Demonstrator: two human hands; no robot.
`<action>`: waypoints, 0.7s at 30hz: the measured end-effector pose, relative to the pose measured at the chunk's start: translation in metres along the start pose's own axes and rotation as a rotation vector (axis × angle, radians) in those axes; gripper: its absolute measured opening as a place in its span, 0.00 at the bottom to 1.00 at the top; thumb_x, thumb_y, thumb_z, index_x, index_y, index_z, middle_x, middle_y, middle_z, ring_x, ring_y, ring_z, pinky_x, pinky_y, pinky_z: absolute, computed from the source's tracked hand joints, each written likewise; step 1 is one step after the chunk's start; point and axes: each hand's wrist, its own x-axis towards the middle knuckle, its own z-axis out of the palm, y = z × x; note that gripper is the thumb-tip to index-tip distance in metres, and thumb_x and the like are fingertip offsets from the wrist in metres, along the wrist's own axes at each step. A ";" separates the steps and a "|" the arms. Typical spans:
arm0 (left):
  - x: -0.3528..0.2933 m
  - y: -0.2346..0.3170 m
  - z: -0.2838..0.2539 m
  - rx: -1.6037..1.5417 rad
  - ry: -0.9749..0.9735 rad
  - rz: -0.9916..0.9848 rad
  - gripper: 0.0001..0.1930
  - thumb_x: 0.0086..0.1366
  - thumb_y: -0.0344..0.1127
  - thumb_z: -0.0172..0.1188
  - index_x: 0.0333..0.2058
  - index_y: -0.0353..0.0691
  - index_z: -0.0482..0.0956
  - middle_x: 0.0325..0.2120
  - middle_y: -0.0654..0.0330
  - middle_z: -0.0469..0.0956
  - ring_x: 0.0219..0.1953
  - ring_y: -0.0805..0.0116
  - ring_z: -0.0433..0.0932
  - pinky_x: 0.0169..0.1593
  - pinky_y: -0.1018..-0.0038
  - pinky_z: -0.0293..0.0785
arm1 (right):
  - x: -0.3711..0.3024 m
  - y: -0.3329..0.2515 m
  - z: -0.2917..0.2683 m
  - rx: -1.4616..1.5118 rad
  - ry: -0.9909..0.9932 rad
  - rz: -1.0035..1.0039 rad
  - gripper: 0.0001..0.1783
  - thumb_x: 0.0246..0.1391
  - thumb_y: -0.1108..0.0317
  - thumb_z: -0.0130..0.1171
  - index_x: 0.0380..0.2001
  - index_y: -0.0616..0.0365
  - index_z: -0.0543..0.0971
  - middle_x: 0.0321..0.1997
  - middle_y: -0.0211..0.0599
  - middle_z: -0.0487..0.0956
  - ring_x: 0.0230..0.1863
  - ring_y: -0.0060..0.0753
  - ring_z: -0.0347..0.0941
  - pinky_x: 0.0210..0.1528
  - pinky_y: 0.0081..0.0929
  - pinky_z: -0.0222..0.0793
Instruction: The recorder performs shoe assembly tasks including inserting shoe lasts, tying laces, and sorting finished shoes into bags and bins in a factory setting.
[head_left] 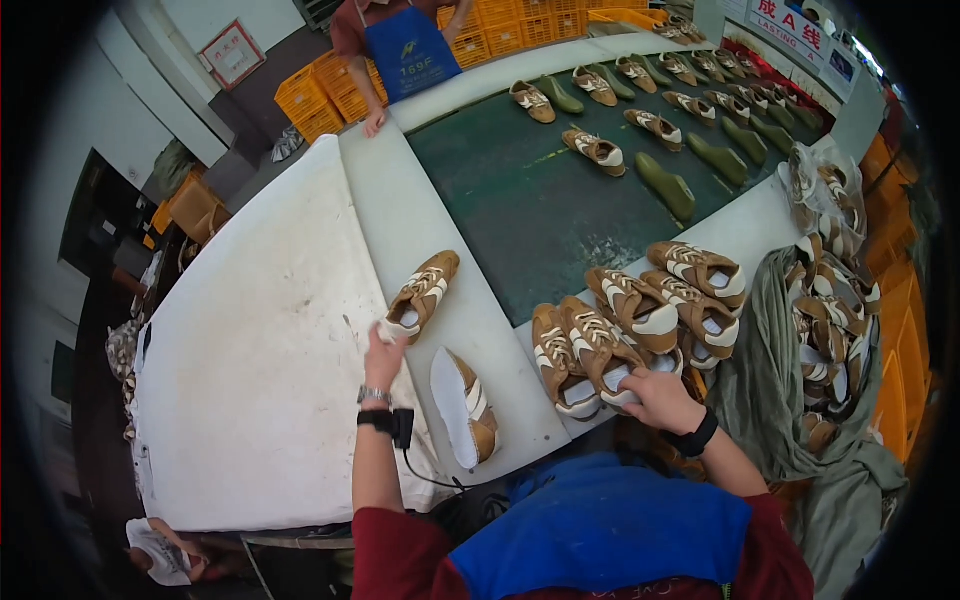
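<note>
My left hand (382, 358) is closed on the pale heel of a brown sneaker (428, 290) with white stripes, which stands on the white ledge. Just nearer to me a second shoe (463, 408) lies on its side, its white sole facing left. On the right, my right hand (662, 402) grips the heel of another brown laced sneaker (597, 338). That one sits in a tight cluster of like shoes, beside a neighbouring sneaker (556, 350) on its left. Part of my right fingers is hidden inside the shoe opening.
A green conveyor belt (520, 230) carries several sneakers and green shoe lasts (664, 186). A white-covered table (260, 350) stands left. At right, more shoes (830, 330) lie by a grey-green cloth (755, 350). Across the ledge stands a person in a blue apron (410, 55), near orange crates (305, 95).
</note>
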 end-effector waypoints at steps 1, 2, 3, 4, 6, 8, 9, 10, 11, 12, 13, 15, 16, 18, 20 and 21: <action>-0.021 -0.003 0.004 0.151 -0.148 -0.046 0.42 0.53 0.57 0.57 0.58 0.37 0.51 0.33 0.42 0.76 0.39 0.44 0.75 0.43 0.60 0.70 | 0.001 -0.001 -0.002 0.010 0.005 0.003 0.13 0.40 0.64 0.62 0.33 0.52 0.76 0.29 0.38 0.74 0.32 0.44 0.73 0.34 0.37 0.70; -0.045 -0.004 0.015 0.228 -0.251 -0.043 0.46 0.50 0.61 0.57 0.59 0.38 0.49 0.34 0.40 0.76 0.40 0.43 0.75 0.44 0.59 0.70 | 0.002 -0.001 -0.005 0.021 0.028 -0.014 0.13 0.40 0.64 0.62 0.33 0.52 0.76 0.29 0.37 0.73 0.32 0.44 0.73 0.34 0.37 0.70; -0.067 0.009 0.020 0.285 -0.439 -0.104 0.50 0.48 0.63 0.58 0.60 0.38 0.46 0.36 0.38 0.75 0.40 0.43 0.75 0.45 0.59 0.70 | 0.001 0.000 -0.007 0.031 0.051 -0.017 0.13 0.40 0.64 0.62 0.33 0.52 0.76 0.29 0.37 0.73 0.32 0.44 0.73 0.33 0.37 0.69; -0.096 0.047 0.019 0.264 -0.573 -0.223 0.52 0.47 0.63 0.59 0.61 0.37 0.43 0.36 0.37 0.75 0.39 0.47 0.76 0.42 0.61 0.72 | 0.003 0.003 -0.008 0.046 0.039 -0.010 0.13 0.40 0.64 0.61 0.32 0.53 0.76 0.29 0.37 0.74 0.32 0.44 0.74 0.33 0.37 0.70; -0.114 -0.013 0.055 0.109 -0.403 -0.058 0.52 0.47 0.56 0.64 0.61 0.38 0.41 0.44 0.37 0.70 0.40 0.57 0.76 0.38 0.68 0.75 | 0.009 0.008 0.000 0.023 -0.010 -0.068 0.12 0.40 0.65 0.61 0.32 0.53 0.76 0.29 0.37 0.74 0.32 0.44 0.74 0.33 0.37 0.70; -0.115 -0.001 0.073 0.052 -0.312 0.067 0.51 0.48 0.53 0.65 0.61 0.38 0.41 0.47 0.37 0.68 0.42 0.59 0.75 0.37 0.70 0.75 | 0.007 0.015 0.006 0.021 -0.051 -0.072 0.12 0.39 0.66 0.61 0.31 0.53 0.76 0.29 0.38 0.74 0.32 0.43 0.74 0.33 0.37 0.71; -0.123 0.032 0.078 -0.204 -0.420 -0.153 0.49 0.50 0.49 0.64 0.61 0.38 0.41 0.49 0.38 0.66 0.44 0.59 0.74 0.40 0.70 0.75 | 0.004 0.019 0.009 0.029 -0.045 -0.043 0.12 0.39 0.66 0.61 0.31 0.53 0.76 0.29 0.38 0.74 0.32 0.43 0.74 0.33 0.37 0.71; -0.134 0.061 0.085 -0.459 -0.510 -0.382 0.47 0.52 0.45 0.64 0.61 0.38 0.41 0.51 0.39 0.64 0.46 0.59 0.73 0.42 0.71 0.74 | 0.002 0.020 0.009 0.037 -0.034 -0.054 0.12 0.39 0.67 0.60 0.31 0.54 0.76 0.29 0.38 0.74 0.32 0.43 0.74 0.33 0.37 0.71; -0.139 0.068 0.098 -0.559 -0.518 -0.385 0.40 0.55 0.41 0.61 0.60 0.38 0.48 0.50 0.43 0.65 0.46 0.58 0.72 0.44 0.70 0.73 | 0.000 0.019 0.008 0.039 -0.022 -0.071 0.12 0.38 0.67 0.60 0.31 0.54 0.76 0.29 0.39 0.74 0.32 0.44 0.74 0.33 0.37 0.71; -0.130 0.041 0.125 -0.442 -0.446 -0.190 0.37 0.56 0.40 0.60 0.60 0.39 0.50 0.49 0.45 0.66 0.45 0.59 0.72 0.44 0.70 0.72 | 0.000 0.019 0.009 0.014 -0.009 -0.081 0.11 0.39 0.68 0.59 0.31 0.54 0.76 0.29 0.39 0.74 0.33 0.44 0.74 0.33 0.37 0.71; -0.125 0.012 0.150 -0.328 -0.373 0.005 0.35 0.57 0.40 0.59 0.60 0.41 0.53 0.47 0.47 0.66 0.44 0.61 0.72 0.43 0.71 0.72 | 0.001 0.017 0.006 0.011 -0.018 -0.076 0.11 0.39 0.69 0.58 0.31 0.54 0.77 0.29 0.40 0.74 0.32 0.44 0.74 0.33 0.38 0.71; -0.124 0.018 0.162 -0.356 -0.372 -0.005 0.34 0.58 0.40 0.58 0.60 0.42 0.53 0.46 0.51 0.67 0.40 0.66 0.71 0.38 0.73 0.71 | -0.006 0.023 0.006 0.061 0.006 -0.026 0.13 0.40 0.70 0.57 0.35 0.53 0.76 0.34 0.41 0.73 0.33 0.45 0.74 0.34 0.38 0.70; -0.121 0.022 0.163 -0.390 -0.327 -0.034 0.34 0.59 0.41 0.57 0.60 0.44 0.52 0.45 0.55 0.68 0.37 0.72 0.70 0.32 0.75 0.71 | -0.013 0.026 0.003 0.123 0.065 -0.035 0.15 0.41 0.70 0.56 0.37 0.53 0.75 0.36 0.40 0.72 0.35 0.45 0.73 0.35 0.38 0.70; -0.118 0.025 0.158 -0.367 -0.309 -0.114 0.33 0.60 0.40 0.56 0.61 0.44 0.51 0.46 0.55 0.67 0.37 0.71 0.71 0.32 0.75 0.71 | -0.030 0.033 -0.010 0.198 0.133 -0.043 0.20 0.42 0.70 0.57 0.43 0.52 0.71 0.42 0.39 0.69 0.37 0.45 0.72 0.37 0.38 0.70; -0.131 0.047 0.135 -0.518 -0.349 -0.193 0.31 0.61 0.41 0.54 0.60 0.46 0.52 0.49 0.57 0.65 0.42 0.66 0.70 0.34 0.71 0.71 | -0.055 0.050 -0.031 0.242 0.271 -0.049 0.20 0.42 0.69 0.58 0.43 0.52 0.72 0.42 0.38 0.70 0.37 0.45 0.72 0.37 0.37 0.70; -0.134 0.047 0.125 -0.503 -0.348 -0.160 0.29 0.62 0.41 0.53 0.60 0.47 0.53 0.51 0.57 0.63 0.46 0.65 0.68 0.38 0.68 0.70 | -0.070 0.057 -0.050 0.249 0.322 -0.026 0.18 0.42 0.68 0.59 0.41 0.53 0.73 0.42 0.38 0.71 0.37 0.45 0.72 0.37 0.36 0.70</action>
